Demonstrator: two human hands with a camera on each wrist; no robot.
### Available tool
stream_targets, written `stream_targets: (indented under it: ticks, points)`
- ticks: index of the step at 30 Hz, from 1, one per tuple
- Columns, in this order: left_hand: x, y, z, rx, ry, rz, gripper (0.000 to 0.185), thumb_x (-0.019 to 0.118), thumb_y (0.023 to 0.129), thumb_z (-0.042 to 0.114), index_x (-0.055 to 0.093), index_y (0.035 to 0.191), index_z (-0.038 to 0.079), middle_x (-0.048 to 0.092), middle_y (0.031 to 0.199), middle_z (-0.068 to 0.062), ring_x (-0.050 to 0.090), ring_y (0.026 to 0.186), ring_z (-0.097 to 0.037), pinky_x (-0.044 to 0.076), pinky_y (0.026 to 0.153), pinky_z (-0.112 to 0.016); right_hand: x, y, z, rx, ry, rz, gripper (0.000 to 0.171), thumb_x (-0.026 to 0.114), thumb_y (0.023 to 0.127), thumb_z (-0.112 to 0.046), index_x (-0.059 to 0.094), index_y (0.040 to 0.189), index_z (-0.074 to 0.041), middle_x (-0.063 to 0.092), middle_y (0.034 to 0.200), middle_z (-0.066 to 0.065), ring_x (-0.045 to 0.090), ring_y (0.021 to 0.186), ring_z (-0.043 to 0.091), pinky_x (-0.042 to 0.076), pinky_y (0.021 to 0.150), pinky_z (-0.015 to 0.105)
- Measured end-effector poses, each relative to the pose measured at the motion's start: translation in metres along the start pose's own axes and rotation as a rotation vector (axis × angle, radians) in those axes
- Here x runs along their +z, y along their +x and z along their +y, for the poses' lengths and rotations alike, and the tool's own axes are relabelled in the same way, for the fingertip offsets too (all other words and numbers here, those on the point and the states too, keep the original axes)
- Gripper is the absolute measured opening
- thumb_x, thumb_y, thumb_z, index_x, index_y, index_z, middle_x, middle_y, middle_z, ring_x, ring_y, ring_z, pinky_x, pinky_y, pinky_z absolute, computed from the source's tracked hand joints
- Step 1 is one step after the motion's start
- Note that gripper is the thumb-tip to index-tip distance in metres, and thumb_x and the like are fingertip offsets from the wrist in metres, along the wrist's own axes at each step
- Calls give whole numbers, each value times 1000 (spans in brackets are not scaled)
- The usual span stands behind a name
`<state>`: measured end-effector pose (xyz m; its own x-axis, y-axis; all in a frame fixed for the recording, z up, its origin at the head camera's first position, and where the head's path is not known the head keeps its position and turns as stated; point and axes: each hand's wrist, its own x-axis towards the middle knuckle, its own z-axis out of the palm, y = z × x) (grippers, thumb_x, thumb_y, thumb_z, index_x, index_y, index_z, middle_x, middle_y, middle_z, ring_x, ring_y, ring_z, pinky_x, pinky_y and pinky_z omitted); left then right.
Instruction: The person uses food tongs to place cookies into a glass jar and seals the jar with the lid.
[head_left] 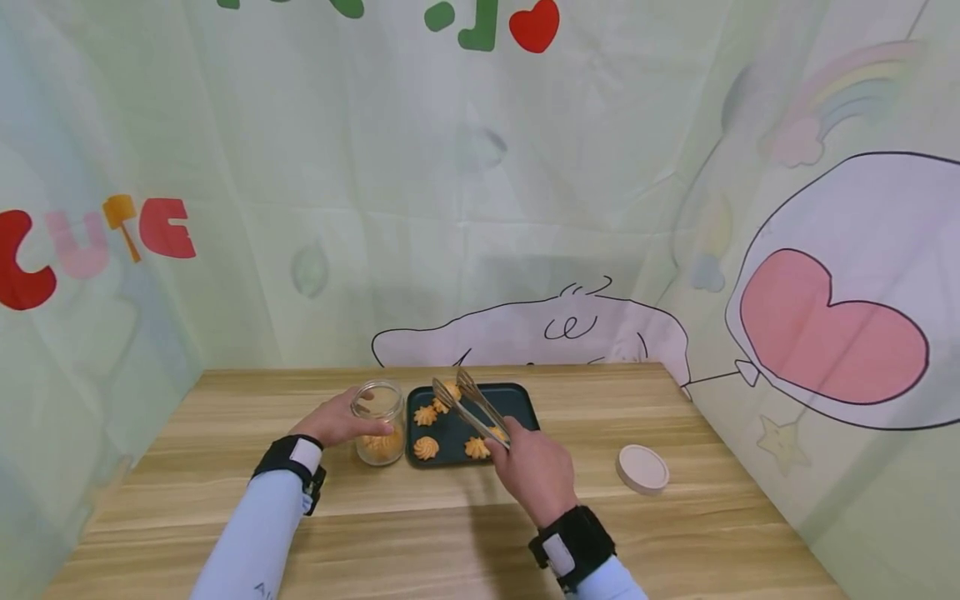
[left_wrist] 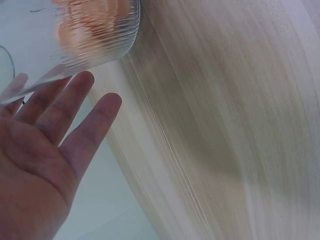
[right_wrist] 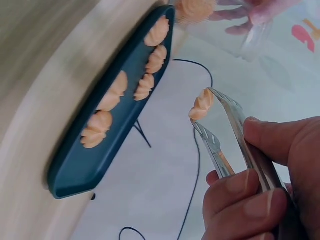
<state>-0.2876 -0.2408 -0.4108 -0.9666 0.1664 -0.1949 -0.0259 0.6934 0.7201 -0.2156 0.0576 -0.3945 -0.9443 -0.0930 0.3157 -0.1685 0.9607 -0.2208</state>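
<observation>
A clear glass jar (head_left: 369,414) stands at the tray's left side, with golden piped cookies (left_wrist: 90,27) in its bottom. My left hand (head_left: 339,419) holds it, thumb in front and fingers round the back. In my right hand (head_left: 538,473) I grip metal tongs (right_wrist: 239,131) over the tray. Their tips pinch one swirled cookie (right_wrist: 202,104), lifted clear of the others. The dark teal tray (head_left: 447,454) carries several more piped cookies (head_left: 426,448); the tongs and right hand hide part of it in the head view.
A pale round lid (head_left: 642,468) lies on the wooden table (head_left: 675,550) to the right of my right hand. Behind the table hangs a printed cloth (head_left: 420,250), and the same kind of cloth stands along both sides.
</observation>
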Motion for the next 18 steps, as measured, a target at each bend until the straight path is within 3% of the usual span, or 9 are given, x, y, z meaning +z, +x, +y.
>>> stream_targets:
  ticks: [11, 18]
  points:
    - [0, 0, 0, -2, -13, -7, 96, 76, 80, 51, 32, 148, 0, 42, 149, -28, 43, 135, -47, 40, 106, -59, -17, 1, -17, -51, 34, 45, 45, 65, 92, -43, 66, 121, -9, 45, 51, -5, 37, 41, 10, 25, 36, 25]
    - [-1, -1, 1, -11, -24, -4, 95, 76, 80, 51, 33, 149, 2, 42, 149, -27, 44, 134, -45, 40, 105, -59, -23, 2, -27, -54, 49, 16, 48, 63, 93, -45, 63, 127, -11, 42, 49, -6, 35, 40, 10, 23, 37, 24]
